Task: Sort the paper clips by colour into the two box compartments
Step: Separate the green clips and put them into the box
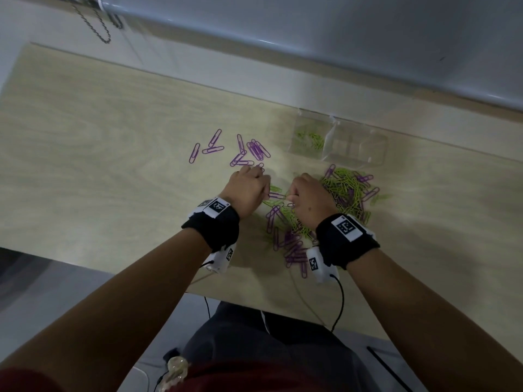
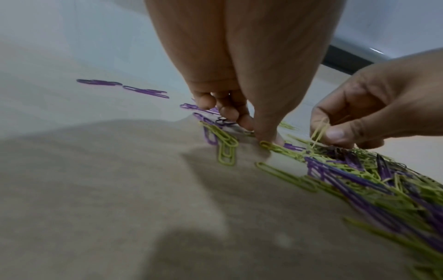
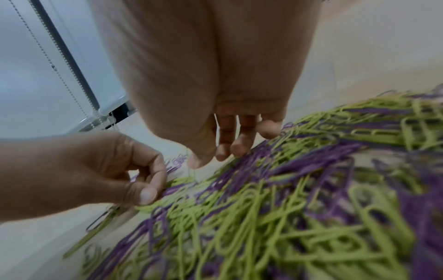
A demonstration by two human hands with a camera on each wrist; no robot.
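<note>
Both hands work at the near edge of the mixed pile [image 1: 334, 210] of purple and green paper clips on the bench [image 1: 99, 165]. The left hand [image 1: 246, 190] has its fingers curled, thumb and forefinger tips pressed down on a green clip [image 2: 275, 146] at the pile's left fringe; whether that grip has actually lifted it cannot be told. The right hand [image 1: 308, 199] pinches a green clip [image 2: 318, 132] between thumb and forefinger, held upright just above the pile, the other fingers loosely curled.

A loose group of purple clips [image 1: 240, 151] lies apart on the bench, beyond the left hand. The pile reaches close to the bench's near edge by the right wrist; to the left the wood is open.

The clear box [image 1: 339, 142] sits beyond the pile near the far edge. Its left compartment holds green clips [image 1: 310, 138]; nothing can be made out in the right one.
</note>
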